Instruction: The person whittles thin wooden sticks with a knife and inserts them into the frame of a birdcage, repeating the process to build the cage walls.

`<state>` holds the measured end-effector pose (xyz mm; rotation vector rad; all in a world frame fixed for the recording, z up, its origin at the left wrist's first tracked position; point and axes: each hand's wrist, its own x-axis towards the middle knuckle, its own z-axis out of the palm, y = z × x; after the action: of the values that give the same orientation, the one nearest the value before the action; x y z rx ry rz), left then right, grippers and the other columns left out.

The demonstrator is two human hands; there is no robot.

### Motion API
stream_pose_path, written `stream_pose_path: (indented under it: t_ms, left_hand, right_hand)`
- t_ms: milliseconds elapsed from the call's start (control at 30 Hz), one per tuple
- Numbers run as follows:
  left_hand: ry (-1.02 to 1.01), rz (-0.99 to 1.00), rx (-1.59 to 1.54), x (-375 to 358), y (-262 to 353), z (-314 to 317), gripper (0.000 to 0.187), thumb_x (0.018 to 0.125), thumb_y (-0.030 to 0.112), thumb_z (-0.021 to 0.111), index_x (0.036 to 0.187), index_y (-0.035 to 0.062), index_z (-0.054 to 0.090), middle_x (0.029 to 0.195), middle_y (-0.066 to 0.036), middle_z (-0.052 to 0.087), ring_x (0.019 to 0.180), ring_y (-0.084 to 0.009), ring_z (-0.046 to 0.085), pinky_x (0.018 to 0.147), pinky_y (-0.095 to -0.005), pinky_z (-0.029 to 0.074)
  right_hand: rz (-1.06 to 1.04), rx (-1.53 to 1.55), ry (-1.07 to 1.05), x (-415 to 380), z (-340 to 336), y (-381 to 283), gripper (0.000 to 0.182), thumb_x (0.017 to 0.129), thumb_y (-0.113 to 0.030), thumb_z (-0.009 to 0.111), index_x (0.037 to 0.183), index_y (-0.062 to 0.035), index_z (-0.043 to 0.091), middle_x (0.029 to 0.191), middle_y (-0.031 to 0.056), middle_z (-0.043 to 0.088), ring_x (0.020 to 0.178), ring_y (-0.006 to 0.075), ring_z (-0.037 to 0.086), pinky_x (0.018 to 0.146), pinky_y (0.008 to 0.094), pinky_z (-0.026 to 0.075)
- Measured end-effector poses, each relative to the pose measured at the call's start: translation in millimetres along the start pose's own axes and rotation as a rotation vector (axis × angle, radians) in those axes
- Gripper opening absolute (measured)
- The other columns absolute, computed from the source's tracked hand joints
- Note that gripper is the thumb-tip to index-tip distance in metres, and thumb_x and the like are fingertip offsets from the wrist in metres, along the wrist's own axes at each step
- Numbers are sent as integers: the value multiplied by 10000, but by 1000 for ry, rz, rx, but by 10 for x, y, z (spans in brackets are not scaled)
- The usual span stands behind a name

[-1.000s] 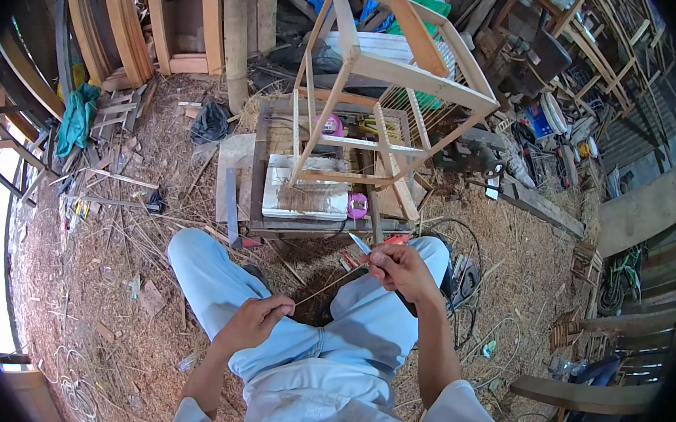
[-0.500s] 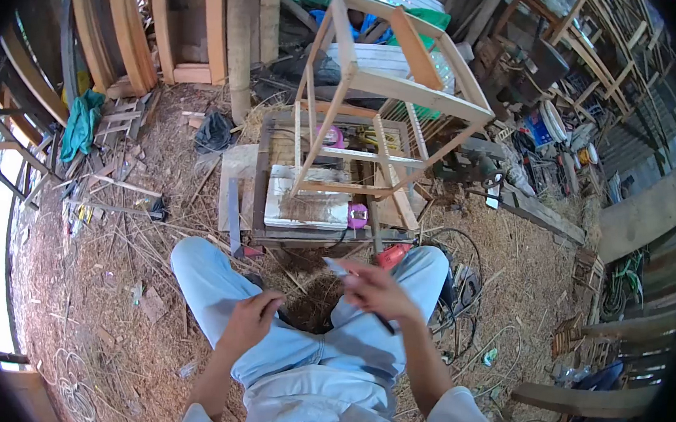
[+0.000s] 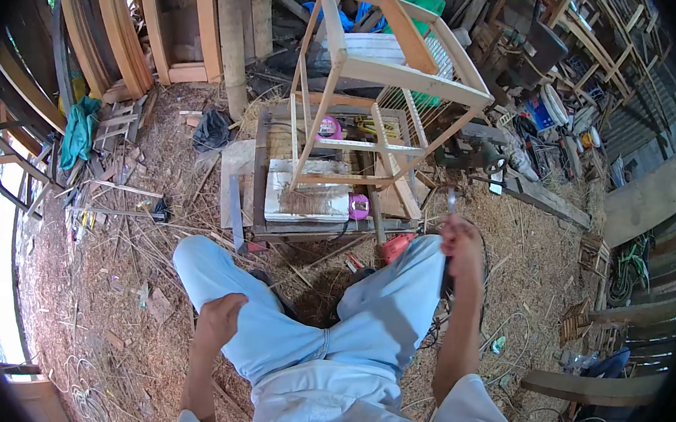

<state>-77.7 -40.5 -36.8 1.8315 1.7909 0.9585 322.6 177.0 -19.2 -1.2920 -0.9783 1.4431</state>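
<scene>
My right hand (image 3: 464, 243) is raised beside my right knee, its fingers wrapped round a tool with a small shiny metal end (image 3: 452, 198). Motion blur hides the tool's exact kind. My left hand (image 3: 218, 319) is at my left thigh, fingers curled in; what they hold, if anything, is hidden. Ahead of my knees stands a wooden frame (image 3: 412, 80) of pale slats, with a loose brown board (image 3: 409, 34) leaning in its top. Beneath it lies a low wooden bench (image 3: 304, 240) bearing a white slab (image 3: 298, 208) and a pink round object (image 3: 359, 206).
A red power tool (image 3: 397, 247) lies by my right knee. A handsaw blade (image 3: 236, 211) leans at the bench's left. Sawdust and offcuts cover the ground. Curved timbers (image 3: 114, 27) stand at the left; a plank (image 3: 545, 203) and piled clutter are at the right.
My right hand has swung up and right with the tool, from between my knees to beside the right knee. My left hand has shifted slightly left and down.
</scene>
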Motion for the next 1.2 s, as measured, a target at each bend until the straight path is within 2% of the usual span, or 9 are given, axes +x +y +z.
stream_pose_path:
  t_ms: [133, 200, 267, 400, 633, 733, 767, 867, 1200]
  left_hand:
    - [-44, -117, -37, 94, 131, 64, 76, 839, 13, 582, 912, 34, 591, 836, -134, 658, 730, -341, 634, 579, -411, 493]
    - [-53, -50, -95, 253, 274, 236, 88, 865, 49, 550, 945, 57, 585, 841, -136, 651, 741, -358, 625, 594, -435, 491]
    - [-68, -22, -105, 327, 332, 426, 107, 853, 21, 557, 954, 43, 585, 847, -149, 655, 740, -356, 634, 599, -412, 493]
    - [-106, 20, -100, 313, 348, 279, 105, 843, -9, 555, 940, 17, 584, 803, -159, 656, 729, -343, 646, 601, -374, 497]
    - [-183, -222, -149, 126, 88, 3, 113, 856, 22, 547, 957, 67, 566, 808, -111, 659, 719, -343, 629, 583, -419, 482]
    - [-170, -169, -114, 234, 234, 148, 115, 858, 24, 545, 963, 69, 551, 809, -111, 654, 718, -355, 622, 586, -423, 481]
    - [-173, -161, -118, 272, 261, 207, 115, 858, 24, 545, 963, 69, 551, 809, -111, 654, 718, -355, 622, 586, -423, 481]
    - [-142, -135, -70, 377, 331, 389, 113, 864, 22, 533, 965, 72, 535, 819, -118, 647, 726, -366, 616, 596, -435, 479]
    - [-167, 19, -105, 404, 371, 493, 152, 841, 9, 528, 985, 40, 565, 819, -140, 649, 734, -347, 637, 609, -401, 483]
  right_hand:
    - [130, -191, -282, -222, 225, -176, 190, 934, -209, 524, 1044, -69, 589, 622, -44, 489, 477, 45, 408, 415, 193, 318]
    - [246, -232, -548, -352, 441, 298, 390, 934, -216, 523, 1312, -129, 479, 725, -25, 528, 573, 51, 475, 477, 195, 369]
    - [198, -103, -703, -678, 1066, 168, 329, 944, -279, 528, 1227, -113, 558, 610, -50, 456, 498, 32, 397, 415, 181, 294]
    - [155, 61, -397, -494, 979, 255, 260, 957, -266, 500, 928, -38, 622, 599, -38, 461, 481, 52, 406, 416, 201, 309]
    - [-22, 76, -100, -103, 129, -34, 407, 944, -419, 478, 848, -40, 590, 572, -50, 429, 432, 27, 320, 381, 207, 204]
    - [412, -79, -285, -244, 382, 34, 391, 953, -408, 461, 1017, -58, 622, 637, -60, 427, 506, 29, 372, 411, 202, 258]
    - [89, -391, -490, -351, 510, 126, 363, 967, -336, 442, 1193, -82, 571, 664, -55, 435, 542, 38, 410, 435, 208, 308]
    - [213, -206, -661, -617, 976, 124, 453, 986, -304, 433, 1393, -124, 346, 659, -23, 445, 525, 58, 388, 442, 211, 318]
    - [144, -148, -579, -597, 1142, 174, 291, 981, -221, 449, 997, 9, 627, 639, -28, 482, 483, 44, 384, 424, 193, 302]
